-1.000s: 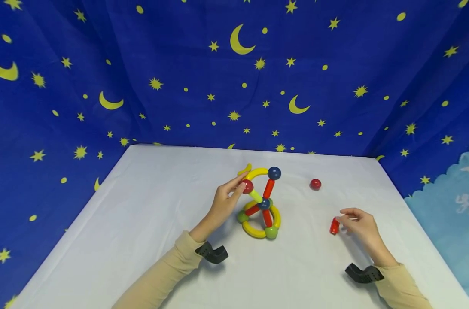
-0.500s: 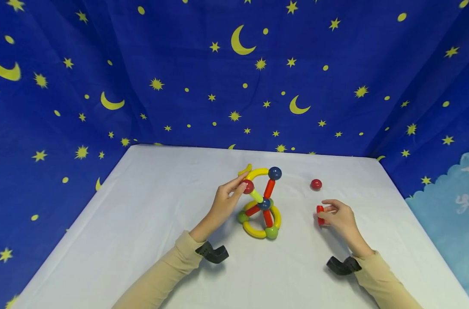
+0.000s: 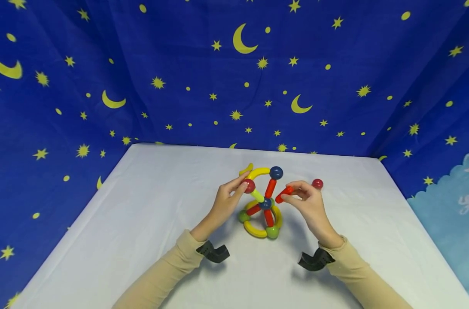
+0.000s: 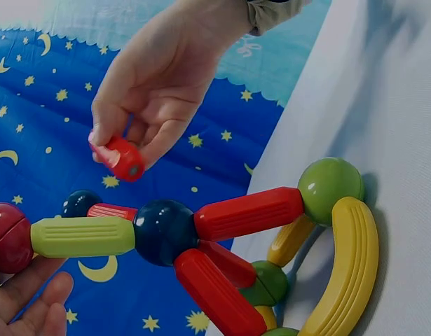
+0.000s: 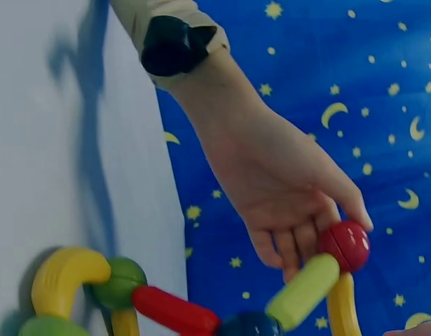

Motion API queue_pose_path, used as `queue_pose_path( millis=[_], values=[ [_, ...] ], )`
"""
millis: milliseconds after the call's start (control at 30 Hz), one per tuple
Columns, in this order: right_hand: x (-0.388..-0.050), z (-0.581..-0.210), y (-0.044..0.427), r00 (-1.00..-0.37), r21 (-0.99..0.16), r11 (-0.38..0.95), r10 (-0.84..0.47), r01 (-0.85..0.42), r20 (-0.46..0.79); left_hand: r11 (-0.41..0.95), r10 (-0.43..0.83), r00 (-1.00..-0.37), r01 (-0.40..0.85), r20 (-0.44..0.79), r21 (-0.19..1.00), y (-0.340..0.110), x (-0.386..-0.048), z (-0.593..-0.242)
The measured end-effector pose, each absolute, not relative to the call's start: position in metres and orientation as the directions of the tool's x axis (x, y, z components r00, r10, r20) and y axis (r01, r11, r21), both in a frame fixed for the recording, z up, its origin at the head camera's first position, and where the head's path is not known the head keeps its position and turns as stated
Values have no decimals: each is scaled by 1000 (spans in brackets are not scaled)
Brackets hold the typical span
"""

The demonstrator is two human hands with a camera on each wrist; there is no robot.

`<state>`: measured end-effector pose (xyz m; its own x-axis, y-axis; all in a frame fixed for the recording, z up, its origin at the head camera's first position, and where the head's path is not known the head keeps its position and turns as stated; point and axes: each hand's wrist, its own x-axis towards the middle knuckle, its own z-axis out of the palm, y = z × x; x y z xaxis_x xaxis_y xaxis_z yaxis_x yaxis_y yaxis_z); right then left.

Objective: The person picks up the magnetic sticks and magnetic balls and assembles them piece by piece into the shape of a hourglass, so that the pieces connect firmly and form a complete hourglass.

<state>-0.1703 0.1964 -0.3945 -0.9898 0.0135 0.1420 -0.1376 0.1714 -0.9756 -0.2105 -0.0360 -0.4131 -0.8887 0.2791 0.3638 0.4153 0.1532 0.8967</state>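
A magnetic ball-and-rod model stands on the table. Its base is a ring of yellow curved rods (image 3: 255, 231) and green balls (image 4: 331, 190). Red rods (image 4: 250, 213) slope up from there to a central dark blue ball (image 4: 166, 232). Above it, a yellow-green rod (image 4: 83, 236) leads to a red ball (image 3: 249, 186), and another red rod to an upper blue ball (image 3: 276, 173). My left hand (image 3: 226, 201) holds the red ball between thumb and fingers. My right hand (image 3: 312, 208) pinches a separate short red rod (image 3: 284, 194), raised just right of the model and apart from it.
A loose red ball (image 3: 317, 183) lies on the white tabletop (image 3: 172, 184) just behind my right hand. One yellow curved piece (image 3: 245, 168) shows beyond my left fingertips. A blue star-patterned curtain (image 3: 180, 64) closes off the back and sides.
The right hand has taken up the red rod from the table at the right and carried it left and upward, close to the model. My left hand stays on the red ball.
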Motion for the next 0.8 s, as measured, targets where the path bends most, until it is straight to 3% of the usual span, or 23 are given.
queue_pose_path(
  millis=[200,433,800],
  values=[
    [-170,-401,180,-982,-967,175,-8,-187,189,151,274,-892,409,359,900,-35,-209,-413],
    [-171,-411,172,-941,-911,244,-24,-332,336,134,278,-887,417,370,899,-35,-209,-412],
    [-170,-412,166,-900,-865,251,-73,-435,431,136,280,-878,436,388,889,-35,-209,-414]
  ],
)
